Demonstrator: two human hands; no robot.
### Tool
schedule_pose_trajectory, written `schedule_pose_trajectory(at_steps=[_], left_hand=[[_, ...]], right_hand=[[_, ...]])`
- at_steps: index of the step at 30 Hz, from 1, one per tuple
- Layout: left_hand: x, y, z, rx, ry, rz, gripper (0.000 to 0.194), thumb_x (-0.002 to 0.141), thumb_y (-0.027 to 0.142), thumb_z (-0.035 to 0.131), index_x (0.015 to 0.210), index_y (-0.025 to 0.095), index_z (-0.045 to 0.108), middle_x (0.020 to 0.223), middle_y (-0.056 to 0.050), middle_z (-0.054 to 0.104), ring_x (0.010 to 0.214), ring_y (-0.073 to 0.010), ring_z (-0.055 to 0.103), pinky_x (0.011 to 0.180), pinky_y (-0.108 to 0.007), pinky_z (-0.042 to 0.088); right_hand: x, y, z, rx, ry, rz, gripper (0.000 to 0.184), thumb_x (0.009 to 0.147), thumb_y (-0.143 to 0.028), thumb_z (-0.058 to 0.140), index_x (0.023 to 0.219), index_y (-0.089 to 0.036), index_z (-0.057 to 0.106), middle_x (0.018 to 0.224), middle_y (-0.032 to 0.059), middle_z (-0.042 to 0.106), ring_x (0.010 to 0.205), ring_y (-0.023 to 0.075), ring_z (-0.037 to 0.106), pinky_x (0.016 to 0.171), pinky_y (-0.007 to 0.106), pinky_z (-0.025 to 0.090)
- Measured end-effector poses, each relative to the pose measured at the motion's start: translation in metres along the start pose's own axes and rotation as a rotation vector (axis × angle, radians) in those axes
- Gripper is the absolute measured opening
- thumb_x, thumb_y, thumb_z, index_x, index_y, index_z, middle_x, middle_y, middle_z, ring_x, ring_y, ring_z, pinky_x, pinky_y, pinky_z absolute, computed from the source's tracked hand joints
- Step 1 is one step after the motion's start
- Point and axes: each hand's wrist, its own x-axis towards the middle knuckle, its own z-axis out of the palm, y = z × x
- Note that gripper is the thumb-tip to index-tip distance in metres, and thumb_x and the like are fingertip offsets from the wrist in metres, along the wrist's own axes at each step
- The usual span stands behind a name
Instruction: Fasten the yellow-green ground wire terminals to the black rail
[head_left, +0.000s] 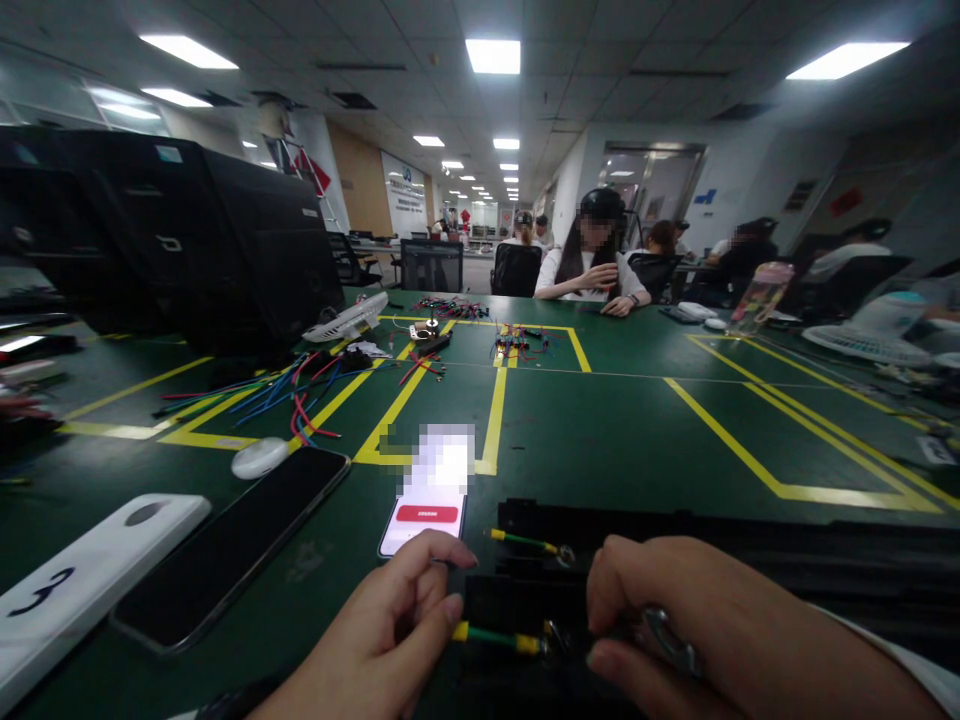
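Note:
My left hand (382, 640) is at the bottom centre, thumb and fingers pinched on the end of a short green and yellow wire (495, 637). The wire lies across a black block (517, 600) on the green table. My right hand (712, 640) is curled shut on a metal tool (671, 640) beside the wire's ring terminal (553, 634). A second green and yellow wire (525, 543) with a ring terminal lies just beyond, on a long black rail (750, 530). A phone (427, 500) with a lit screen lies in front of my left hand.
A dark phone (232, 545), a white numbered device (82, 580) and a white oval object (259, 457) lie at left. Loose coloured wires (285, 395) are scattered on the yellow-taped table (637, 420). A black cabinet (187, 240) stands at the far left. People sit at the far end (596, 265).

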Motion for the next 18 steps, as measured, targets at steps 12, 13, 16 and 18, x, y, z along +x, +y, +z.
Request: schedule_pose_trajectory(at_steps=[12,13,16,18], left_hand=[[-0.002,-0.002,-0.003,0.042,-0.016,-0.026,0.028,0.097,0.049,0.044,0.113,0.026,0.043,0.062,0.012,0.036,0.044,-0.0070,0.032,0.041,-0.018,0.028],[-0.002,-0.001,-0.003,0.041,-0.017,-0.031,0.027,0.097,0.049,0.045,0.113,0.026,0.043,0.062,0.012,0.036,0.044,-0.0071,0.031,0.042,-0.018,0.028],[-0.001,0.003,-0.002,0.039,-0.015,-0.048,0.028,0.097,0.049,0.045,0.112,0.026,0.044,0.062,0.012,0.035,0.045,-0.0077,0.031,0.042,-0.018,0.027],[-0.001,0.004,-0.002,0.046,-0.015,-0.054,0.027,0.097,0.049,0.044,0.112,0.026,0.044,0.063,0.011,0.035,0.046,-0.0079,0.032,0.043,-0.019,0.028]], right_hand=[[-0.005,0.011,-0.005,0.063,-0.023,-0.138,0.017,0.077,-0.010,0.061,0.079,-0.027,0.064,0.075,-0.0074,0.073,0.063,0.0120,0.067,0.052,0.017,0.048],[-0.007,0.012,-0.007,0.074,-0.004,-0.146,0.016,0.080,-0.013,0.059,0.082,-0.028,0.064,0.077,-0.0078,0.073,0.064,0.0120,0.067,0.054,0.017,0.049],[-0.009,0.012,-0.014,0.101,0.075,-0.136,0.014,0.087,-0.020,0.055,0.086,-0.031,0.064,0.075,-0.0082,0.072,0.061,0.0113,0.066,0.053,0.017,0.049],[-0.008,0.012,-0.015,0.100,0.079,-0.114,0.010,0.081,-0.020,0.062,0.081,-0.030,0.063,0.067,-0.0088,0.070,0.053,0.0106,0.063,0.047,0.016,0.047]])
